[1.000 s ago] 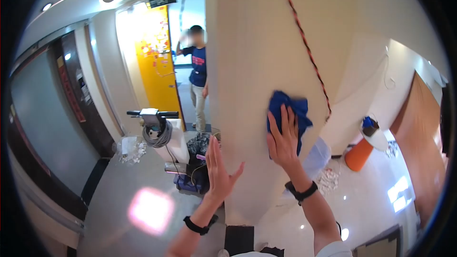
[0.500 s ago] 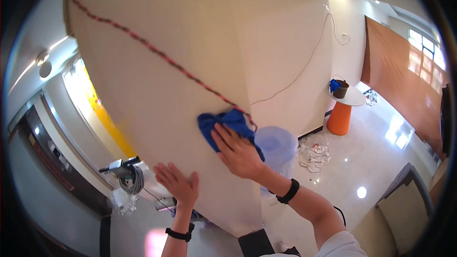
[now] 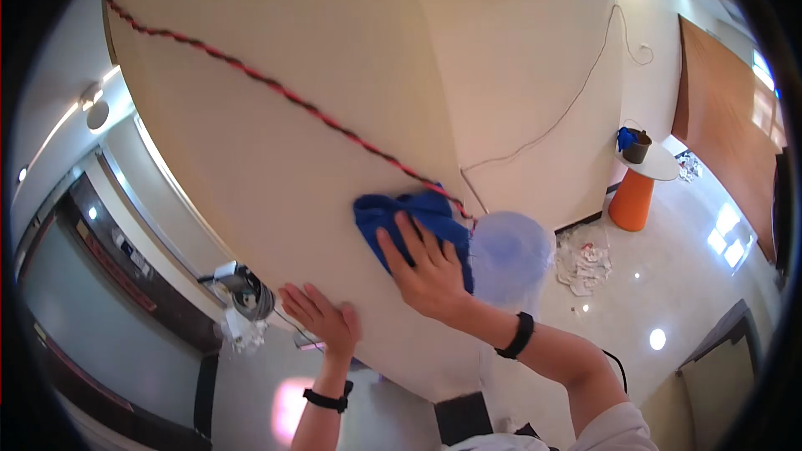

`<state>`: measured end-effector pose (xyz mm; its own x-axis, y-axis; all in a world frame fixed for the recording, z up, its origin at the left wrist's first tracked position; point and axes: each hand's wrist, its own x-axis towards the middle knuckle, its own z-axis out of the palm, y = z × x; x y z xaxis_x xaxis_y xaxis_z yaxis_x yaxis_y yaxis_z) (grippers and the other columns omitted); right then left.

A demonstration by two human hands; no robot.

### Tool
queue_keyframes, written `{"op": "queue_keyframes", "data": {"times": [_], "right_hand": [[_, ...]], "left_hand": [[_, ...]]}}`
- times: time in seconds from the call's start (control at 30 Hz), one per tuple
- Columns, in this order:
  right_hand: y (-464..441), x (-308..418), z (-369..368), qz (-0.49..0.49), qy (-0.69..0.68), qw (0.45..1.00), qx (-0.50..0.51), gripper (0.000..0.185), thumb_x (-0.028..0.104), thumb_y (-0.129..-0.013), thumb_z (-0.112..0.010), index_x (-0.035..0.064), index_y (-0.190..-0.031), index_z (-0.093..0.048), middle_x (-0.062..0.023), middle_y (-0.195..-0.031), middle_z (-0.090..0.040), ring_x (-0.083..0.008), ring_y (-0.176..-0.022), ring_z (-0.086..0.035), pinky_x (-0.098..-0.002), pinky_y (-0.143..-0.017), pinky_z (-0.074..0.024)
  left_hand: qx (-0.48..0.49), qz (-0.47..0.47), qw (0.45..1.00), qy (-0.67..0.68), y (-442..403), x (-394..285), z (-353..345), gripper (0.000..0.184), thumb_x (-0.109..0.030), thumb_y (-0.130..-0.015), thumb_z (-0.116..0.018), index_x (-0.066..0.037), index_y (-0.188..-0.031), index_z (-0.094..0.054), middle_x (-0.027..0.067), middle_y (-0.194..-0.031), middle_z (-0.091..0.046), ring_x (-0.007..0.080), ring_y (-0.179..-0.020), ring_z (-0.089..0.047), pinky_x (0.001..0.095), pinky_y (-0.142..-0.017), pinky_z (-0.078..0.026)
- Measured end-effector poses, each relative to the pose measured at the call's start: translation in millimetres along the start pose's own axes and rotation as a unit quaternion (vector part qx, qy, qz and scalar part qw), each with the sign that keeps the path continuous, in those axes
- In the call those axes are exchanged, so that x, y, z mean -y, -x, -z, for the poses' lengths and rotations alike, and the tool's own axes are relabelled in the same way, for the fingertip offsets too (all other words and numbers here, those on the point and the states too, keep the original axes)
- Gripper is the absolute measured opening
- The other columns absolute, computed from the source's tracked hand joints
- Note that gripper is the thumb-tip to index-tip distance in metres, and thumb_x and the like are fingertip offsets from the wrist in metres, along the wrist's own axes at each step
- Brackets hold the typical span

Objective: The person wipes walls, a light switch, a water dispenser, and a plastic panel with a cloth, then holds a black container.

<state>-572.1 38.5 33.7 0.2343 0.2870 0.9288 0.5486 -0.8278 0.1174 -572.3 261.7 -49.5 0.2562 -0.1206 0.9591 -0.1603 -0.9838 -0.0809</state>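
My right hand presses a blue cloth flat against the cream wall, fingers spread over it. The cloth is bunched along its upper edge and touches or lies close to the lower end of a red-and-black twisted cord. Lower and to the left, my left hand rests against the wall near its left edge, open, fingers stretched out and holding nothing. Both wrists wear black bands. What lies under my right palm is hidden by the hand.
Right of the cloth stands a translucent bluish plastic bin. Scraps in clear plastic lie on the floor. An orange-based table carries a dark bucket with blue cloth. Coiled grey cable sits beyond my left hand.
The view has shifted, so the wall and room appear further right. My right hand stays on the cloth with its fingers spread a little wider; my left hand stays at the wall.
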Motion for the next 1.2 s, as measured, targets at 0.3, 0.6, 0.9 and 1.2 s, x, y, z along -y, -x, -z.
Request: {"op": "queue_keyframes", "data": {"times": [0.3, 0.6, 0.9, 1.2], "right_hand": [[-60.1, -12.7, 27.9, -0.042, -0.018, 0.997, -0.057, 0.066, 0.014, -0.080, -0.063, 0.0156, -0.145, -0.051, -0.0103, -0.151, -0.048, -0.0184, -0.108, -0.061, -0.0330, -0.077, -0.0455], [34.8, 4.6, -6.9, -0.015, 0.031, 0.999, -0.008, 0.060, 0.019, -0.081, -0.063, 0.0212, -0.140, -0.058, -0.0060, -0.150, -0.050, -0.0156, -0.100, -0.060, -0.0310, -0.079, -0.0441], [-47.3, -35.2, 33.7, 0.074, 0.012, 0.997, -0.028, 0.055, 0.018, -0.082, -0.066, 0.0230, -0.137, -0.061, -0.0084, -0.148, -0.051, -0.0133, -0.093, -0.065, -0.0326, -0.067, -0.0434], [40.7, -9.7, -6.8, -0.003, 0.010, 1.000, -0.015, 0.059, 0.015, -0.080, -0.063, 0.0211, -0.138, -0.060, -0.0093, -0.148, -0.051, -0.0150, -0.094, -0.064, -0.0333, -0.078, -0.0451]], "left_hand": [[0.005, 0.005, 1.000, 0.006, 1.9, 2.9, -2.7, 0.076, -0.050, -0.103, -0.023, 0.003, -0.157, -0.013, 0.0333, -0.161, -0.008, 0.0536, -0.148, -0.007, 0.0624, -0.118, -0.006], [-0.003, 0.010, 1.000, 0.020, 1.5, 0.4, -1.0, 0.075, -0.049, -0.104, -0.023, 0.003, -0.157, -0.016, 0.0323, -0.161, -0.010, 0.0526, -0.149, -0.009, 0.0618, -0.118, -0.007], [0.007, -0.007, 1.000, 0.021, 1.2, 5.8, -1.2, 0.076, -0.048, -0.103, -0.026, 0.006, -0.156, -0.016, 0.0327, -0.161, -0.008, 0.0517, -0.149, -0.007, 0.0615, -0.118, -0.007], [0.002, -0.006, 0.999, 0.034, 1.3, 4.1, 2.4, 0.073, -0.045, -0.103, -0.027, 0.006, -0.155, -0.019, 0.0329, -0.161, -0.012, 0.0538, -0.148, -0.008, 0.0623, -0.117, -0.007]]}}
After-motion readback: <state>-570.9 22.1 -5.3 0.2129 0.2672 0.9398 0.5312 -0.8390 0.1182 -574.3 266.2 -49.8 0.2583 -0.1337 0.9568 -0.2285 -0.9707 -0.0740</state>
